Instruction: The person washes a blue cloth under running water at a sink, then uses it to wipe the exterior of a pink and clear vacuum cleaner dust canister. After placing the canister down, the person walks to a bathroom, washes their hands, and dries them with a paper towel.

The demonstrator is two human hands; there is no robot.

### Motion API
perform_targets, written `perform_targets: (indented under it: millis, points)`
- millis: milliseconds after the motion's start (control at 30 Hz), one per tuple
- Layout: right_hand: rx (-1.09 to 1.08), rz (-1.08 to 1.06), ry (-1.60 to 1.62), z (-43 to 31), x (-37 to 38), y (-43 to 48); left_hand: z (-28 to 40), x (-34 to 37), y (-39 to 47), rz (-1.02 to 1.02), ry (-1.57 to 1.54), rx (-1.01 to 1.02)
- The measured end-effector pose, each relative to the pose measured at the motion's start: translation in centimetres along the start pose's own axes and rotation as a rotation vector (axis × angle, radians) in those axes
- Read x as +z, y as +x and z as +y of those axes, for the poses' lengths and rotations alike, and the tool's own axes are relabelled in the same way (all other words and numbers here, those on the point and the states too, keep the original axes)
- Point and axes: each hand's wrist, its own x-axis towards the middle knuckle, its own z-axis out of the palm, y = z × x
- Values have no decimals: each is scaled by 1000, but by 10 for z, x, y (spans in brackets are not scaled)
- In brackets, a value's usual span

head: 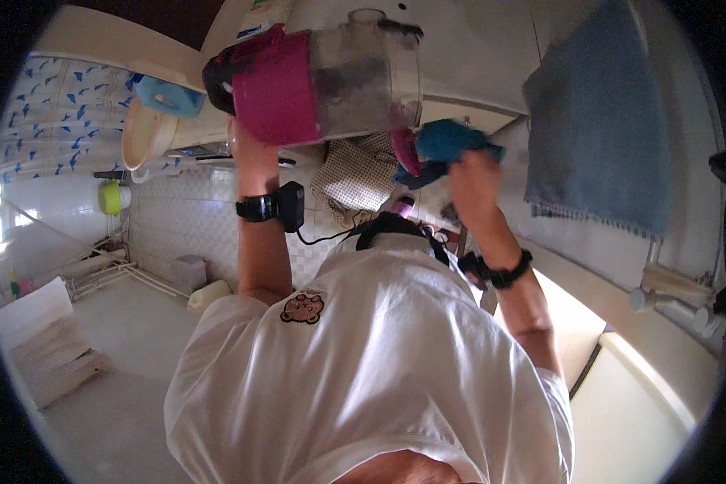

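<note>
A clear plastic canister (357, 78) with a pink end section and a black handle lies sideways before me. It resembles a vacuum cleaner's dust bin. My left hand (253, 136) supports it from below at the pink end, with the fingers mostly hidden behind it. At the canister's other end a pink flap (404, 148) hangs down. In my right hand (477, 178) is a bunched teal cloth (451, 142), close against the flap; whether they touch is unclear. The right hand and cloth are blurred.
A blue-grey towel (599, 127) hangs at the right. To the left are a pale basin (148, 136), a light-blue plastic container (169, 97) and a dolphin-patterned curtain (54, 115). A checked cloth (354, 175) hangs below the canister. White pipes (139, 275) run along the tiled room.
</note>
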Motion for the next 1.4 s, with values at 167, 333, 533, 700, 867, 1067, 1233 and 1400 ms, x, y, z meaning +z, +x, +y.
perform_targets:
  millis: [167,333,533,700,867,1067,1233,1400]
  points:
    - [-310,528,526,-26,-66,-1,12,1,8,-48,-872,-273]
    - [-645,357,-125,-27,-69,51,12,1,17,-112,-1183,-307]
    - [-8,-19,1765,39,-60,69,-9,-2,4,-113,-1040,-390]
    - [115,-401,1768,42,-9,67,4,17,1,-242,-893,-334]
    - [233,-61,1904,52,31,74,19,38,10,-316,-912,-299]
    - [275,233,2000,136,62,49,19,37,21,-295,-1009,-322]
    - [566,-174,2345,77,118,29,58,64,24,-271,-1261,-385]
    - [270,-642,2492,2,106,53,84,80,-4,-373,-406,103]
